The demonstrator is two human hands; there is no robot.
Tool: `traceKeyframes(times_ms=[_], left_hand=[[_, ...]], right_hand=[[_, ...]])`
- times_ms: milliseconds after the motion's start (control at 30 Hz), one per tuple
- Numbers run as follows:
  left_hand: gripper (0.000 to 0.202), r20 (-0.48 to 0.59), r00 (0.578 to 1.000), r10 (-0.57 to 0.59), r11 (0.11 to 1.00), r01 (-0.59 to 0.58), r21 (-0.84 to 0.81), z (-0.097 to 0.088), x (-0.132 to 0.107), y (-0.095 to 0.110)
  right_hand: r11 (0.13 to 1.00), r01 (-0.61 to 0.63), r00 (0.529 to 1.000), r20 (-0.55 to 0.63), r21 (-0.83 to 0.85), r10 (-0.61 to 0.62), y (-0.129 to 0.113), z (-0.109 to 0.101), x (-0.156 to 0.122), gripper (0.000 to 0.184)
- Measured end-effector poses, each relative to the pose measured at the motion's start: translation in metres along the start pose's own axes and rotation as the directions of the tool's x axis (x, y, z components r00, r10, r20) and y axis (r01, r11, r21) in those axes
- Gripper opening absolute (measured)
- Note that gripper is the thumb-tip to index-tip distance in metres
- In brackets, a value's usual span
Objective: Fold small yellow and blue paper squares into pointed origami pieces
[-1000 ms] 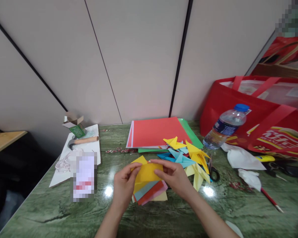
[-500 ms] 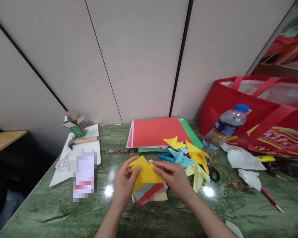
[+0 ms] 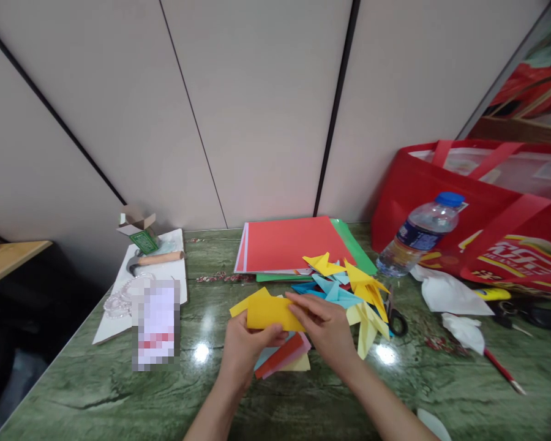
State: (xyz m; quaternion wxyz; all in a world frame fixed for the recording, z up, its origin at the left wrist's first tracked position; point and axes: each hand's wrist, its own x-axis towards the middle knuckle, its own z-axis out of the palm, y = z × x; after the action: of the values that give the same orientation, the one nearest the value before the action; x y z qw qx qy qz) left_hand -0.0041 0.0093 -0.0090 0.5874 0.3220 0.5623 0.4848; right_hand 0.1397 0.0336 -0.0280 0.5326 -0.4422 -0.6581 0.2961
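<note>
Both hands hold a folded yellow paper (image 3: 266, 311) just above the green marble table (image 3: 119, 392). My left hand (image 3: 248, 349) grips its lower edge from below, fingers curled over the paper. My right hand (image 3: 324, 327) pinches the right end, fingers pressed along the top fold. Under the hands lies a small stack of coloured paper squares (image 3: 284, 361) in red, blue, pink and yellow. Folded yellow and blue paper pieces (image 3: 353, 291) are heaped just to the right of my right hand.
Large red and green sheets (image 3: 294, 245) lie at the back. A water bottle (image 3: 417, 236) and a red bag (image 3: 487, 208) stand at right, with black scissors (image 3: 395, 318) and white tissues (image 3: 454, 297). At left, a white board (image 3: 119, 312) carries a hammer (image 3: 153, 260) and a small box (image 3: 138, 233).
The yellow paper has been folded down into a narrower strip. My left hand has shifted rightward under the paper, and my right hand has slid along its top edge.
</note>
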Motion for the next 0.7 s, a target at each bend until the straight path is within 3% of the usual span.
traceKeyframes(times_ms=[100,233,467,567,700], left_hand=[[0.032,0.036,0.999,0.001,1.000,-0.001,-0.003,-0.002,0.000,0.001],[0.032,0.185,0.983,-0.012,1.000,0.015,-0.012,-0.007,-0.001,0.005],[0.031,0.456,0.887,-0.071,0.978,0.153,-0.144,-0.019,-0.004,0.020],[0.036,0.438,0.897,-0.061,0.989,0.113,-0.093,-0.022,-0.002,0.020],[0.036,0.277,0.958,-0.076,0.997,0.065,0.050,-0.019,0.003,0.011]], right_hand=[[0.999,0.039,0.999,-0.009,-0.019,-0.039,0.000,-0.001,0.001,0.022],[0.999,0.033,0.999,-0.019,-0.009,-0.033,0.001,-0.002,0.002,0.021],[1.000,0.014,1.000,-0.010,0.008,-0.014,0.004,-0.006,0.004,0.020],[1.000,0.024,1.000,-0.004,0.004,-0.024,0.003,-0.007,0.006,0.020],[0.999,0.049,0.998,0.036,0.002,-0.049,0.003,-0.006,0.005,0.020]])
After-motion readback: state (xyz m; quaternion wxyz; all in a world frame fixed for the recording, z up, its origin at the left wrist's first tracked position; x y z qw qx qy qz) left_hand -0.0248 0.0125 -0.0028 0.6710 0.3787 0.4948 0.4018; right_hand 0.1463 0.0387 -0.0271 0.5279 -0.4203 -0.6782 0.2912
